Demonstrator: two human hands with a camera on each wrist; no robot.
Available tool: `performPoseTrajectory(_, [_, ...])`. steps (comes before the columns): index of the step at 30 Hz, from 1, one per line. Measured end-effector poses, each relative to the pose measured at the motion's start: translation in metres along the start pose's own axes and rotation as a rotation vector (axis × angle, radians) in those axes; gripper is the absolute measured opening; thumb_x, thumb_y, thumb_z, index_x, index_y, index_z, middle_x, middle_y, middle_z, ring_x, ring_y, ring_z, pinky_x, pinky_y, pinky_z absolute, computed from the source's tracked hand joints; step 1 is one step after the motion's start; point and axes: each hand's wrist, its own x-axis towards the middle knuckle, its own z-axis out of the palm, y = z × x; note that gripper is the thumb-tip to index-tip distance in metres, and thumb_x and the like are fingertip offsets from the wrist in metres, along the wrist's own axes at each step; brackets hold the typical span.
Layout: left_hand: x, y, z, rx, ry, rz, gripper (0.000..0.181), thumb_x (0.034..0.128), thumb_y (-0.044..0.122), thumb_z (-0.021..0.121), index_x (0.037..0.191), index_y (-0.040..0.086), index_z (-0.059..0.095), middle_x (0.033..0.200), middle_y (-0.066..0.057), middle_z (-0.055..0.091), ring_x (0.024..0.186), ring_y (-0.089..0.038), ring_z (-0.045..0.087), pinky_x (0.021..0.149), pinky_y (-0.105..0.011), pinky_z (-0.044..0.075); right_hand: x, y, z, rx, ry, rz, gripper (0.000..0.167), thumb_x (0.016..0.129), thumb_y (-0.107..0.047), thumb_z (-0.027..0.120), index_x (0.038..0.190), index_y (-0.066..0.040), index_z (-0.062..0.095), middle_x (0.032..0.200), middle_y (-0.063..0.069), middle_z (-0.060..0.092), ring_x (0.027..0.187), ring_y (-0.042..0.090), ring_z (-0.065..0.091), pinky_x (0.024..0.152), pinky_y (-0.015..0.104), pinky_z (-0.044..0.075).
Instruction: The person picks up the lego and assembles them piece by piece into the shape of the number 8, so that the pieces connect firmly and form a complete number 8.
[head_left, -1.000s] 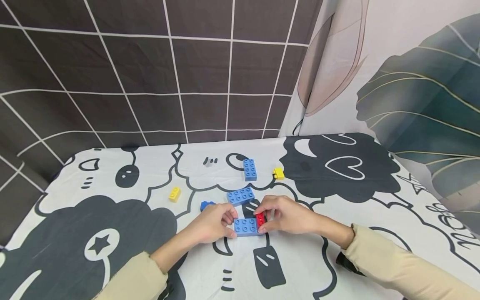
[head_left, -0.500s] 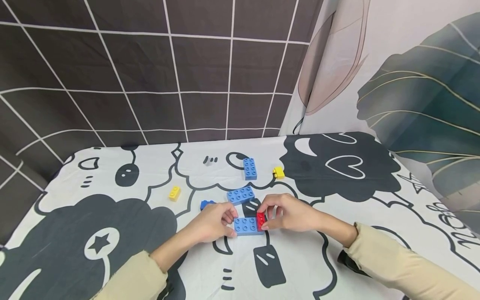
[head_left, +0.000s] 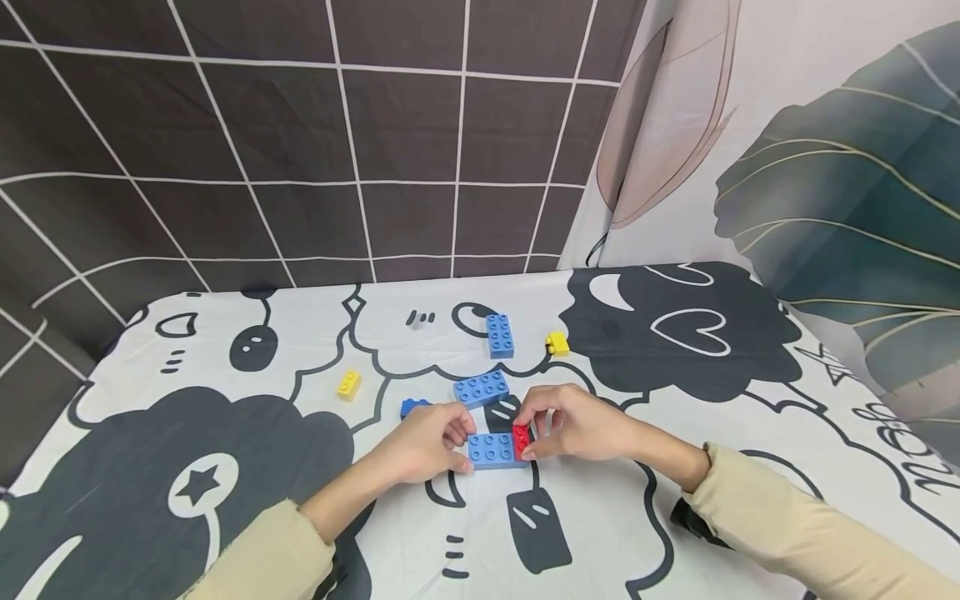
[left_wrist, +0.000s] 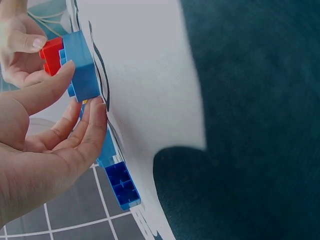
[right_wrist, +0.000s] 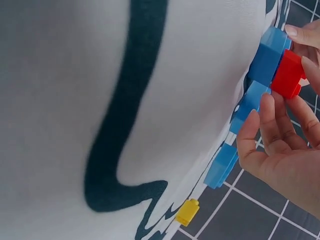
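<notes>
A light-blue toy brick [head_left: 491, 451] lies on the patterned cloth between the two hands. My left hand [head_left: 422, 444] grips its left end between thumb and fingers; the left wrist view shows the thumb on one side of the blue brick [left_wrist: 82, 65] and fingertips on the other. On the right end of that brick sits a small red brick [head_left: 521, 442], across its studs. My right hand [head_left: 581, 425] pinches the red brick [right_wrist: 287, 74] between thumb and fingers. Whether the red brick is pressed fully down, I cannot tell.
Behind the hands lie two more light-blue bricks, one angled [head_left: 481, 389] and one farther back [head_left: 500, 336]. A dark-blue brick [head_left: 413, 407] is partly hidden beyond the left hand. Yellow bricks lie at left [head_left: 348, 385] and at right [head_left: 557, 343].
The right hand has shifted the red brick slightly on the blue brick's right end, first rightward, then a touch back. The left hand keeps its grip on the blue brick.
</notes>
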Motion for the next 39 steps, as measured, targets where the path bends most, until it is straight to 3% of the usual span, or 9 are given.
performPoseTrajectory(7, [0.0,0.001,-0.001,0.002,0.0,0.001,0.028,0.0675,-0.001,0.077,0.086,0.004,0.057,0.079,-0.001,0.056,0.076,-0.016,0.054,0.073,-0.029,0.046,0.0,0.004,0.001,0.059,0.003,-0.015,0.02,0.071,-0.007,0.077,0.088,-0.006,0.066,0.084,-0.004,0.06,0.068,0.01,0.054,0.059,0.024,0.046])
performPoseTrajectory(17, [0.001,-0.002,-0.005,-0.018,-0.013,0.019,0.028,0.0673,0.0,0.077,0.088,0.003,0.058,0.08,-0.001,0.057,0.078,-0.015,0.055,0.074,-0.028,0.047,0.001,0.003,-0.001,0.057,-0.007,-0.011,0.021,0.07,-0.007,0.078,0.087,-0.006,0.067,0.084,-0.004,0.061,0.067,0.01,0.055,0.055,0.024,0.045])
performPoseTrajectory(26, [0.002,-0.008,-0.023,0.007,0.035,0.013,0.031,0.0682,0.004,0.078,0.093,0.006,0.06,0.085,0.0,0.06,0.082,-0.014,0.056,0.076,-0.029,0.046,0.001,0.002,-0.002,0.066,-0.021,0.02,0.021,0.07,-0.008,0.078,0.087,-0.007,0.067,0.082,-0.004,0.06,0.067,0.011,0.053,0.055,0.024,0.044])
performPoseTrajectory(32, [0.001,-0.012,-0.039,0.003,0.094,0.023,0.034,0.0683,0.002,0.078,0.098,0.002,0.061,0.091,-0.005,0.062,0.089,-0.02,0.057,0.08,-0.032,0.048,0.001,0.002,-0.002,0.066,-0.024,0.033,0.021,0.07,-0.009,0.078,0.088,-0.007,0.067,0.083,-0.005,0.06,0.068,0.011,0.054,0.056,0.024,0.045])
performPoseTrajectory(39, [0.001,-0.023,-0.052,0.045,0.118,0.006,0.035,0.0706,0.005,0.077,0.102,0.002,0.06,0.099,-0.009,0.063,0.098,-0.026,0.057,0.084,-0.037,0.048,0.002,0.004,-0.002,0.065,-0.02,0.025,0.021,0.069,-0.009,0.079,0.087,-0.007,0.067,0.082,-0.005,0.06,0.068,0.011,0.054,0.056,0.025,0.045])
